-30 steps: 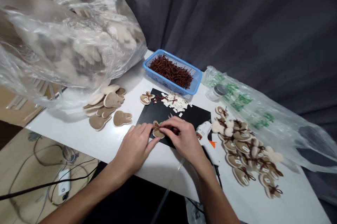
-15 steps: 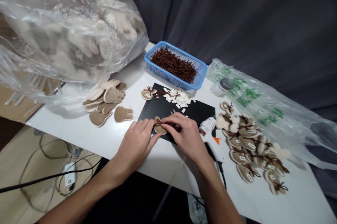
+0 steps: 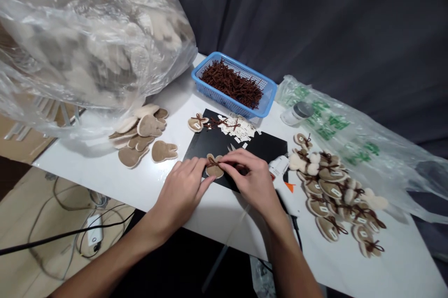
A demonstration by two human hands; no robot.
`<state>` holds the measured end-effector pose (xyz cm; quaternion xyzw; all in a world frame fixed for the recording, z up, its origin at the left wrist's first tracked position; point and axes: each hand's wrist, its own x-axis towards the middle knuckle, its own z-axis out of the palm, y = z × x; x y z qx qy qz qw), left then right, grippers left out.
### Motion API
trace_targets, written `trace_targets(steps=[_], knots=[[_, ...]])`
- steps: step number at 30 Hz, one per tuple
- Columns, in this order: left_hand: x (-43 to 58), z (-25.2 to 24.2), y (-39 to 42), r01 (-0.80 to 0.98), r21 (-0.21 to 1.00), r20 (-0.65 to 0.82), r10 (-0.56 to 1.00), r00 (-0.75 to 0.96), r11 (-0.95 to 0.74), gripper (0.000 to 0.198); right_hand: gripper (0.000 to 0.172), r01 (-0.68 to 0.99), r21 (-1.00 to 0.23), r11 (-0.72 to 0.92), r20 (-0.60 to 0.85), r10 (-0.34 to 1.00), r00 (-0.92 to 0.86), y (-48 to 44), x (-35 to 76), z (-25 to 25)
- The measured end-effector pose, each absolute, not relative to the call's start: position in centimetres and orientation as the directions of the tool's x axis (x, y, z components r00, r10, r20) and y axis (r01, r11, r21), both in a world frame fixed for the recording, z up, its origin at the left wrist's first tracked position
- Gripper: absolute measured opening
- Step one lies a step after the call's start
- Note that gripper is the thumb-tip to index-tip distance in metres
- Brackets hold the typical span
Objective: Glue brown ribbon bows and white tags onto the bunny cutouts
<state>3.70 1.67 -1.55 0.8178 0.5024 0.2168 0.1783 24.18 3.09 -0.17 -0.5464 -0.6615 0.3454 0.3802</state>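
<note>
A small tan bunny-shaped felt piece [image 3: 214, 172] with a brown bow [image 3: 213, 162] lies at the lower edge of the black board [image 3: 268, 145]. My left hand [image 3: 186, 185] grips the piece's left side, thumb at its bottom edge. From the right, my right hand [image 3: 250, 174] pinches the end of the bow between thumb and forefinger. Scissor tips [image 3: 231, 147] show just above my right hand. White labels [image 3: 241, 131] and loose brown bows are heaped on the board's upper part, beside a labelled bunny piece [image 3: 198, 123]. A white glue gun [image 3: 279, 167] sits right of my right hand.
A blue basket [image 3: 233, 104] of brown bows stands at the back. Plain bunny pieces [image 3: 164, 151] and a large plastic bag [image 3: 105, 50] are left. Finished-looking bunny pieces [image 3: 329, 188], a jar [image 3: 297, 114] and green-printed plastic [image 3: 325, 120] are right.
My right hand has shifted slightly right, away from the middle of the bow, and more of the bunny piece shows. My left hand has stayed in place.
</note>
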Motion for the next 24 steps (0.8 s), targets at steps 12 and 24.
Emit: trace_targets(steps=[12, 24], knots=[[3.75, -1.75, 1.61, 0.746, 0.514, 0.166, 0.902, 0.397, -0.423, 0.020, 0.016, 0.467, -0.862, 0.197, 0.141, 0.978, -0.153, 3.29, 23.78, -0.36], [3.69, -1.47, 1.77, 0.739, 0.509, 0.162, 0.893, 0.420, -0.440, 0.018, 0.017, 0.488, -0.830, 0.272, 0.199, 0.960, -0.196, 3.51, 23.88, -0.64]])
